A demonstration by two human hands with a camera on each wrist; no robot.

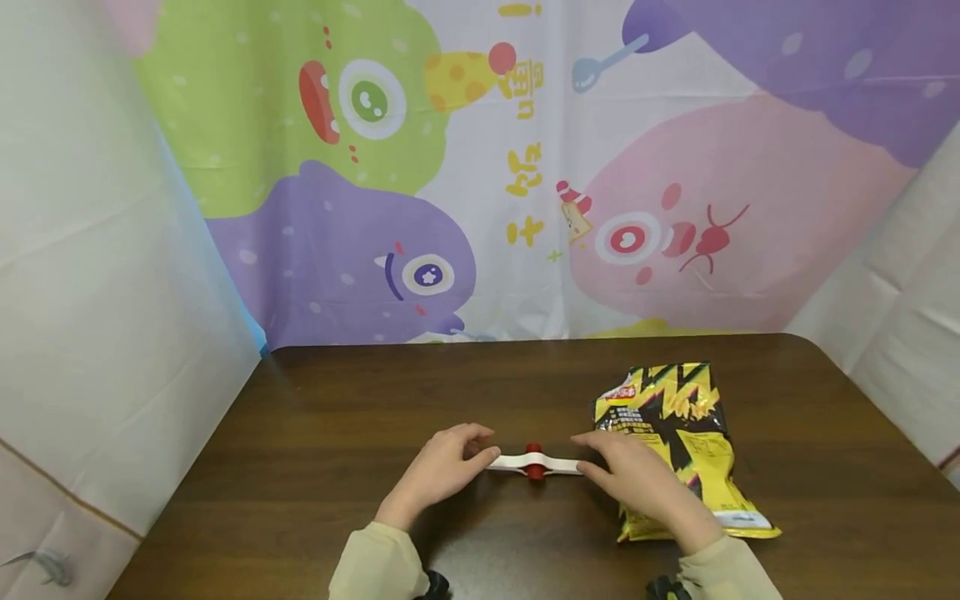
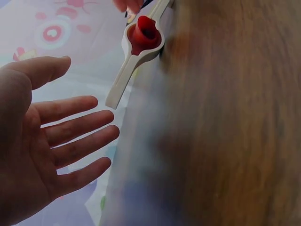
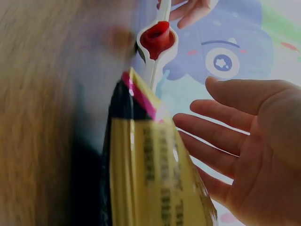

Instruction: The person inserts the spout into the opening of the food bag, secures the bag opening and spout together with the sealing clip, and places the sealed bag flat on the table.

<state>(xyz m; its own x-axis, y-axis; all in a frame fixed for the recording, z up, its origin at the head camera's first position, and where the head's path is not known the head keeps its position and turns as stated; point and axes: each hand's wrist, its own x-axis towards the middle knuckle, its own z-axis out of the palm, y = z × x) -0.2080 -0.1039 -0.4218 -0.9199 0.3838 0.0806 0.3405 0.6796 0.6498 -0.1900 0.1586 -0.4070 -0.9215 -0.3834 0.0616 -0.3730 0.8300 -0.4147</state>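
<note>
A white bag clip (image 1: 558,466) with a red round spout (image 1: 534,472) at its middle lies across the table between my hands. In the head view my left hand (image 1: 446,464) has its thumb right by the clip's left end. The left wrist view shows that hand (image 2: 35,146) with fingers spread, a little short of the clip's white arm (image 2: 120,84). My right hand (image 1: 637,473) is at the clip's other end, partly covering a yellow and black snack bag (image 1: 708,458). In the right wrist view its fingers (image 3: 211,134) are extended beside the bag's side.
The brown wooden table (image 1: 337,400) runs back to a cloth backdrop (image 1: 517,292) printed with cartoon monsters. White cloth (image 1: 90,250) hangs along the left, with more on the right. The snack bag lies flat just right of the clip.
</note>
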